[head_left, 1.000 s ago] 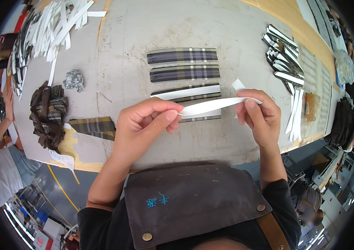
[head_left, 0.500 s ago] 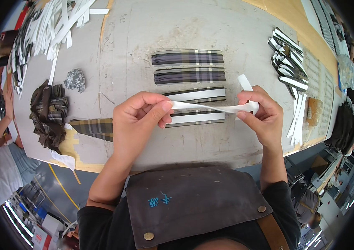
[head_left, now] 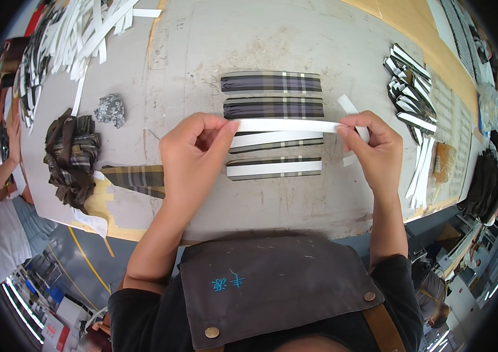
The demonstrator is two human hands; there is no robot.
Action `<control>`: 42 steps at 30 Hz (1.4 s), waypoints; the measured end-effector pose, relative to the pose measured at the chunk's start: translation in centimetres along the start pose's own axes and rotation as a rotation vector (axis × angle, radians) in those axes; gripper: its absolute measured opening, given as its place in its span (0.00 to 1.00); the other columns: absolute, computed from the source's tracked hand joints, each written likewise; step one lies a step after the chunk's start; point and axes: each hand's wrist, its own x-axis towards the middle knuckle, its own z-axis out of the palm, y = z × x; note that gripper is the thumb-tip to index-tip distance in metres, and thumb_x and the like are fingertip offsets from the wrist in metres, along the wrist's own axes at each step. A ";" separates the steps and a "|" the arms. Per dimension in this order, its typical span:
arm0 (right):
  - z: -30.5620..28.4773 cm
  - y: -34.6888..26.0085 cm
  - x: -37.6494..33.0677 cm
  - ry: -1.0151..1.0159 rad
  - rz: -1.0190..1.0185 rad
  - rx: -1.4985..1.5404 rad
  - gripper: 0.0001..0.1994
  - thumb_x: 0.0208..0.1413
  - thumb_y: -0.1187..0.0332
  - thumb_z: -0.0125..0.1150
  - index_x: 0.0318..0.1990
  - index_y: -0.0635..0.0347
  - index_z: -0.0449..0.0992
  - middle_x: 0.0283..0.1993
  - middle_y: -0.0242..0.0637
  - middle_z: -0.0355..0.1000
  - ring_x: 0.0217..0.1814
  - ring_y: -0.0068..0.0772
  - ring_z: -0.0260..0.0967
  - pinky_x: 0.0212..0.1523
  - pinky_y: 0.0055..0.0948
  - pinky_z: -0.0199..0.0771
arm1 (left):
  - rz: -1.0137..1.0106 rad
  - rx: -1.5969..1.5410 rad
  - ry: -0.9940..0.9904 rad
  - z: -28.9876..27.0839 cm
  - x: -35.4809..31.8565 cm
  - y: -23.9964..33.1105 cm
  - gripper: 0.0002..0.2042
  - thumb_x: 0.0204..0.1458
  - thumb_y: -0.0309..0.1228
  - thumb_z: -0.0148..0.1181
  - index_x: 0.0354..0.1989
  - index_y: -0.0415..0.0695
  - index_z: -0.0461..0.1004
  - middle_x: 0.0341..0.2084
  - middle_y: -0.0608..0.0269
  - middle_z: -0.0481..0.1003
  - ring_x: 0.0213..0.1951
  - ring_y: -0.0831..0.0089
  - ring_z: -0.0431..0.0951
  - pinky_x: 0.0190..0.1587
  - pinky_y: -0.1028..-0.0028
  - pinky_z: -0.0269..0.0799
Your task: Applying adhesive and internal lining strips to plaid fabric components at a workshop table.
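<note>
A narrow white strip (head_left: pixel 287 125) is stretched flat and nearly level between my two hands. My left hand (head_left: pixel 193 154) pinches its left end between thumb and forefinger. The other end is pinched by my right hand (head_left: pixel 373 149), and more white strip shows behind those fingers. Under the strip, several folded plaid fabric bands lie in a column. The farthest band (head_left: pixel 252 84) and the second band (head_left: pixel 249 107) show bare plaid. White strips lie along the third band (head_left: pixel 307 143) and the nearest band (head_left: pixel 243 176); the held strip and left thumb partly cover the third.
White strips (head_left: pixel 87 41) are heaped at the far left. Nearer lie a grey patterned cloth wad (head_left: pixel 110 110), bunched dark plaid fabric (head_left: pixel 72 158) and a plaid piece (head_left: pixel 131 176). On the right are finished-looking banded strips (head_left: pixel 407 88), loose white strips (head_left: pixel 420 170) and a tan block (head_left: pixel 444 161).
The white strip was twisted and slack-looking over the two nearer bands; now it is flat and straight, slightly farther up the table. Both hands have shifted a little with it.
</note>
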 end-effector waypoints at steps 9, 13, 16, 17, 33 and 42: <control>2.6 1.7 2.4 0.132 -0.046 -0.029 0.05 0.51 0.78 0.66 0.36 0.65 0.78 0.32 0.27 0.74 0.33 0.12 0.68 0.33 0.11 0.70 | 0.422 0.426 0.209 1.3 2.4 -1.8 0.08 0.40 0.20 0.68 0.20 0.41 0.73 0.22 0.63 0.69 0.28 0.65 0.69 0.29 0.68 0.65; 2.8 2.3 2.5 0.142 -0.087 0.002 0.05 0.51 0.80 0.65 0.36 0.65 0.77 0.34 0.28 0.73 0.36 0.13 0.69 0.37 0.12 0.72 | 0.434 0.451 0.222 1.3 2.6 -1.9 0.09 0.39 0.20 0.69 0.21 0.41 0.72 0.22 0.62 0.69 0.28 0.64 0.68 0.29 0.66 0.65; 2.9 2.5 2.6 0.155 -0.119 -0.025 0.04 0.52 0.81 0.63 0.35 0.65 0.77 0.35 0.27 0.72 0.36 0.13 0.68 0.35 0.11 0.71 | 0.440 0.430 0.220 1.2 2.7 -1.6 0.10 0.39 0.20 0.69 0.24 0.41 0.71 0.23 0.62 0.69 0.28 0.65 0.67 0.29 0.66 0.64; 3.0 2.5 2.6 0.165 -0.126 -0.014 0.03 0.53 0.81 0.63 0.35 0.65 0.77 0.35 0.27 0.71 0.35 0.12 0.67 0.32 0.11 0.69 | 0.417 0.440 0.214 1.2 2.8 -1.5 0.10 0.39 0.20 0.69 0.25 0.41 0.71 0.23 0.62 0.68 0.28 0.65 0.67 0.29 0.66 0.64; 1.3 2.4 0.1 -0.033 -0.765 -0.813 0.23 0.39 0.83 0.59 0.47 0.57 0.80 0.47 0.38 0.78 0.52 0.38 0.75 0.43 0.30 0.79 | 0.373 0.429 0.190 1.2 2.4 -1.3 0.11 0.40 0.20 0.68 0.27 0.42 0.70 0.25 0.64 0.69 0.29 0.67 0.67 0.32 0.68 0.65; 1.6 3.0 0.1 -0.029 -0.711 -0.859 0.25 0.39 0.83 0.59 0.50 0.57 0.77 0.54 0.34 0.75 0.59 0.36 0.71 0.43 0.26 0.79 | 0.408 0.472 0.193 1.1 2.6 -1.3 0.10 0.43 0.23 0.69 0.28 0.40 0.71 0.25 0.63 0.70 0.27 0.70 0.67 0.31 0.72 0.66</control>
